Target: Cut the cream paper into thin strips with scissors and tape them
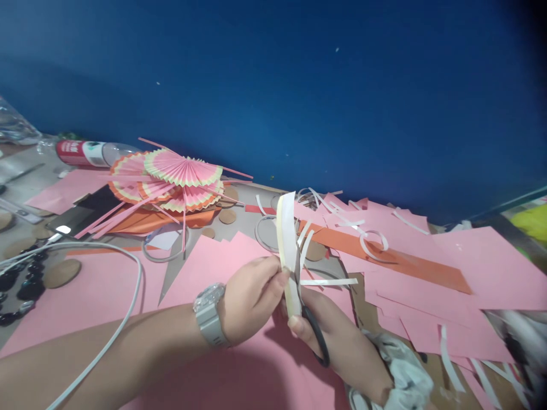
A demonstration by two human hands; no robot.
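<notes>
My left hand (256, 293), with a watch (210, 313) at its wrist, pinches a white paper strip (289, 228) that has a pale yellow edge. The strip stands nearly upright. My right hand (318, 319) is closed round the black handle of a pair of scissors (316, 336), whose blades lie along the strip's right side. A thin white sliver (329, 282) sticks out to the right beside the blades. How far the blades are apart I cannot make out. Under both hands lie pink paper sheets (222, 370).
Folded pink paper fans (183, 171) lie at the back left near a plastic bottle (85, 152). A white cable (137, 267) crosses the left side. An orange strip (397, 262) and more pink sheets (491, 267) cover the right, with white offcuts (448, 359). A blue wall (273, 85) rises behind.
</notes>
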